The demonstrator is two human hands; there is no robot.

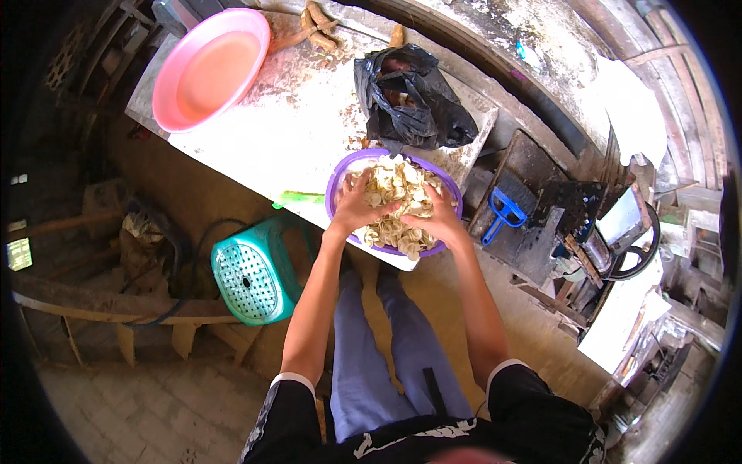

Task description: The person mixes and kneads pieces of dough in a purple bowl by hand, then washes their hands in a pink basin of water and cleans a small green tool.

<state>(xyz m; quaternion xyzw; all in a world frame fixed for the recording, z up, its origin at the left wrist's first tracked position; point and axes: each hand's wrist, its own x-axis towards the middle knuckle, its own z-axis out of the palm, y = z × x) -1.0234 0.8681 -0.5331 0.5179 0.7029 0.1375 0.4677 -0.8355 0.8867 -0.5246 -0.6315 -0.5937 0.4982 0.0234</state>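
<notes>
A purple-rimmed tub point(454, 185) stands at the table's near right corner, heaped with thin, pale, round slices point(400, 184) that look like cut root. Both my hands rest on the heap with fingers spread. On the left side of the tub, my left hand point(357, 207) lies over the slices, its thumb pointing inward. Opposite it, my right hand point(440, 220) touches the slices near the right rim. The two thumbs point toward each other with a small gap between them. Some fingertips are partly sunk among the slices.
Behind the tub sits a crumpled black plastic bag point(421, 116). A pink basin point(251, 73) with cloudy liquid stands at the table's far left, near brown roots point(318, 27). A green-handled tool point(301, 198) lies left of the tub. Below are a green stool point(247, 274) and a blue-handled brush point(506, 209).
</notes>
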